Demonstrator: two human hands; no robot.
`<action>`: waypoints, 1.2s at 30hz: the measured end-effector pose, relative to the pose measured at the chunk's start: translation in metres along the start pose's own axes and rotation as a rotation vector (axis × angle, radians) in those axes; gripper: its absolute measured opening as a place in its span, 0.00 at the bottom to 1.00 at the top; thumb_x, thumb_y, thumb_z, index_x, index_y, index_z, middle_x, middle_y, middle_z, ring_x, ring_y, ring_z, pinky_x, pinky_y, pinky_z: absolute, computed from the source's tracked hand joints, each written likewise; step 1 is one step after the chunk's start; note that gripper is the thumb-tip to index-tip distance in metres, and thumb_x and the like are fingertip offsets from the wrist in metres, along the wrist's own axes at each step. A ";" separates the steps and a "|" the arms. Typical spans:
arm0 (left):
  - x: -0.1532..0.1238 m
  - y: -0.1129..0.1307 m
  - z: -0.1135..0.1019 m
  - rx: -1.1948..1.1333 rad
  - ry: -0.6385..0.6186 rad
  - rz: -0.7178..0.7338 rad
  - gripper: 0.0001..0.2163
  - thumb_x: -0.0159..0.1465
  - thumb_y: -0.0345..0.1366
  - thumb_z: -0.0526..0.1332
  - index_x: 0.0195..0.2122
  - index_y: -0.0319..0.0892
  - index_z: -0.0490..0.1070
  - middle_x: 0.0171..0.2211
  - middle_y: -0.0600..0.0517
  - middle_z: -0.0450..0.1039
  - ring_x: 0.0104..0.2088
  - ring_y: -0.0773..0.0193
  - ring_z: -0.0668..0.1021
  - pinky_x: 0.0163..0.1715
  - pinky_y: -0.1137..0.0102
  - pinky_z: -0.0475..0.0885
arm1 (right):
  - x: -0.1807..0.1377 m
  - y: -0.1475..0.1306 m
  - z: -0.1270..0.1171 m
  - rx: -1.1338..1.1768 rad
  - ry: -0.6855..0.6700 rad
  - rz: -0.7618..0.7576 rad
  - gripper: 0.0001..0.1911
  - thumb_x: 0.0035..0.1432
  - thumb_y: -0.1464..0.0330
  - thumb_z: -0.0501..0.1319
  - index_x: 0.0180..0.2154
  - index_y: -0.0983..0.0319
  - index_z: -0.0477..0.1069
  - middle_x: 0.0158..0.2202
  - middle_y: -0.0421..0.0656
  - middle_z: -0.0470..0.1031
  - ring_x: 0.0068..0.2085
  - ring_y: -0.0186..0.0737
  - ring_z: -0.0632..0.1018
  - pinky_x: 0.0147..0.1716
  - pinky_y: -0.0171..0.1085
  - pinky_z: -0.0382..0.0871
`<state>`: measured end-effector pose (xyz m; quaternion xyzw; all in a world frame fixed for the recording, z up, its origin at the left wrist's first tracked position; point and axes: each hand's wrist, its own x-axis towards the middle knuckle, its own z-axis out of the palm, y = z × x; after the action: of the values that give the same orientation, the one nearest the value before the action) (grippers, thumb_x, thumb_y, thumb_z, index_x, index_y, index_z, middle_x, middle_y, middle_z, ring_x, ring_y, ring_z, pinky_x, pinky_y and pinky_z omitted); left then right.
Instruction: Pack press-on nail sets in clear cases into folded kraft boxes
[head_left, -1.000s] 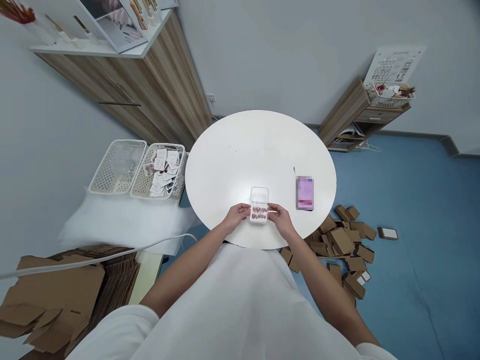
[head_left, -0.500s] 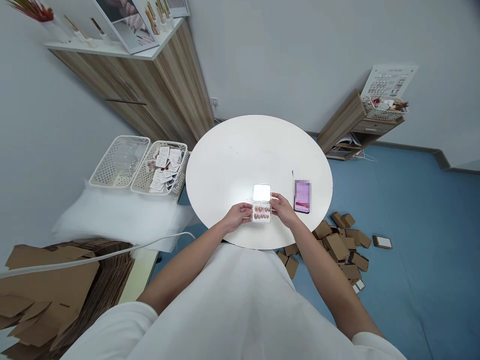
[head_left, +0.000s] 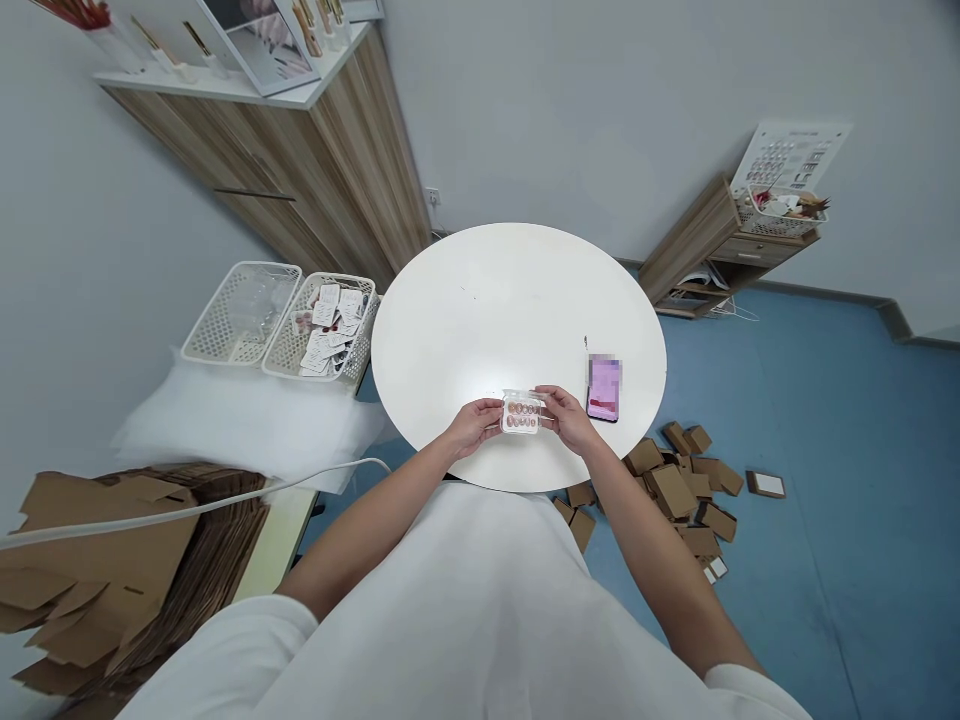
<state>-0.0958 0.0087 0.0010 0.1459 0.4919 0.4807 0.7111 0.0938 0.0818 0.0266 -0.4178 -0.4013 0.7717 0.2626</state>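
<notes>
A small clear plastic case (head_left: 521,413) with two rows of pinkish-brown press-on nails sits near the front edge of the round white table (head_left: 495,300). Its lid is folded down over the nails. My left hand (head_left: 472,427) grips the case's left side with curled fingers. My right hand (head_left: 566,415) pinches its right side and top edge. A phone (head_left: 604,388) with a pink screen lies on the table just right of my right hand.
Two white mesh baskets (head_left: 244,312) stand on a padded surface to the left, one holding nail cards (head_left: 330,322). Flat cardboard (head_left: 112,560) is stacked at the lower left. Small brown boxes (head_left: 675,490) litter the blue floor on the right. Wooden cabinets stand behind.
The case's lid, standing open before, has been folded down over the nails. Both hands have stayed on the case, which shifted slightly toward me.
</notes>
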 end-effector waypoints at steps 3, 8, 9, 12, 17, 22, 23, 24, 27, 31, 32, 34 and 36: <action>0.002 -0.002 0.000 0.011 0.009 0.010 0.13 0.51 0.35 0.66 0.37 0.38 0.69 0.39 0.46 0.72 0.37 0.65 0.75 0.42 0.65 0.70 | -0.005 0.001 0.002 0.045 0.009 0.032 0.14 0.52 0.62 0.57 0.42 0.58 0.68 0.48 0.44 0.69 0.43 0.39 0.74 0.40 0.40 0.71; 0.004 -0.005 0.001 0.012 0.031 0.036 0.12 0.51 0.35 0.65 0.37 0.39 0.69 0.40 0.46 0.71 0.39 0.64 0.75 0.42 0.65 0.69 | -0.012 0.009 0.005 0.055 0.058 0.071 0.19 0.53 0.62 0.58 0.48 0.56 0.64 0.46 0.43 0.71 0.42 0.37 0.75 0.42 0.39 0.71; 0.004 -0.005 0.001 0.019 0.037 0.039 0.12 0.52 0.35 0.65 0.37 0.39 0.69 0.40 0.46 0.71 0.39 0.64 0.75 0.42 0.65 0.69 | -0.013 0.011 0.006 0.037 0.077 0.079 0.20 0.52 0.63 0.59 0.48 0.56 0.63 0.45 0.43 0.71 0.42 0.37 0.75 0.42 0.40 0.72; 0.005 -0.004 0.002 0.035 0.046 0.045 0.12 0.52 0.35 0.65 0.37 0.39 0.69 0.40 0.46 0.71 0.39 0.64 0.75 0.42 0.65 0.69 | -0.017 0.015 0.007 -0.023 0.131 0.084 0.23 0.49 0.64 0.61 0.49 0.55 0.63 0.43 0.42 0.71 0.41 0.37 0.75 0.40 0.40 0.73; 0.002 -0.002 0.004 0.047 0.032 0.053 0.13 0.54 0.41 0.62 0.37 0.38 0.70 0.40 0.45 0.72 0.39 0.64 0.74 0.41 0.65 0.69 | -0.021 0.020 0.007 -0.094 0.214 0.076 0.24 0.46 0.67 0.64 0.47 0.55 0.65 0.39 0.42 0.69 0.38 0.37 0.75 0.37 0.40 0.75; -0.007 -0.004 0.005 0.197 0.026 0.036 0.21 0.52 0.42 0.64 0.46 0.41 0.66 0.40 0.45 0.73 0.40 0.62 0.75 0.40 0.65 0.69 | -0.022 0.023 0.008 -0.109 0.253 0.044 0.26 0.44 0.66 0.65 0.48 0.56 0.64 0.39 0.42 0.69 0.36 0.36 0.74 0.38 0.41 0.74; -0.008 -0.005 0.005 0.238 0.033 0.028 0.23 0.51 0.42 0.65 0.47 0.41 0.65 0.39 0.45 0.73 0.39 0.61 0.75 0.40 0.65 0.68 | -0.022 0.023 0.008 -0.109 0.259 0.039 0.26 0.44 0.66 0.65 0.48 0.56 0.64 0.39 0.42 0.69 0.36 0.36 0.74 0.38 0.41 0.74; -0.010 -0.006 0.005 0.276 0.039 0.021 0.24 0.50 0.42 0.66 0.47 0.40 0.65 0.37 0.45 0.74 0.38 0.61 0.76 0.40 0.65 0.68 | -0.023 0.023 0.008 -0.108 0.267 0.034 0.26 0.43 0.66 0.65 0.47 0.57 0.64 0.39 0.42 0.70 0.36 0.36 0.74 0.39 0.41 0.74; -0.011 -0.010 0.005 0.347 0.041 0.027 0.23 0.48 0.43 0.66 0.43 0.37 0.67 0.32 0.45 0.75 0.35 0.59 0.77 0.40 0.64 0.68 | -0.026 0.025 0.009 -0.096 0.295 0.036 0.27 0.43 0.66 0.66 0.47 0.57 0.64 0.40 0.43 0.70 0.37 0.36 0.75 0.40 0.41 0.74; -0.008 -0.013 0.005 0.377 0.025 0.051 0.22 0.48 0.44 0.67 0.41 0.38 0.68 0.29 0.47 0.75 0.33 0.59 0.77 0.40 0.63 0.67 | -0.033 0.033 0.006 -0.061 0.307 0.094 0.25 0.45 0.65 0.65 0.46 0.58 0.63 0.36 0.43 0.73 0.36 0.37 0.76 0.40 0.41 0.74; -0.008 -0.013 0.005 0.390 0.022 0.053 0.22 0.48 0.44 0.67 0.41 0.38 0.68 0.29 0.47 0.75 0.33 0.59 0.77 0.41 0.63 0.67 | -0.034 0.035 0.005 -0.061 0.304 0.111 0.24 0.46 0.65 0.64 0.46 0.58 0.63 0.33 0.42 0.73 0.35 0.37 0.76 0.39 0.41 0.74; -0.007 -0.013 0.006 0.425 0.019 0.054 0.21 0.48 0.44 0.66 0.41 0.38 0.68 0.29 0.47 0.75 0.33 0.59 0.78 0.41 0.63 0.66 | -0.036 0.037 0.003 -0.071 0.302 0.131 0.22 0.46 0.64 0.64 0.44 0.59 0.63 0.30 0.41 0.74 0.32 0.36 0.77 0.38 0.41 0.74; -0.007 -0.012 0.008 0.481 0.029 0.046 0.21 0.49 0.45 0.66 0.40 0.38 0.68 0.29 0.47 0.76 0.33 0.59 0.78 0.40 0.63 0.66 | -0.035 0.036 0.001 -0.092 0.308 0.127 0.21 0.46 0.63 0.64 0.43 0.59 0.64 0.28 0.41 0.74 0.31 0.36 0.76 0.36 0.40 0.74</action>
<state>-0.0830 -0.0010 0.0010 0.3154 0.5988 0.3681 0.6376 0.1090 0.0358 0.0118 -0.5669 -0.3639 0.6945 0.2525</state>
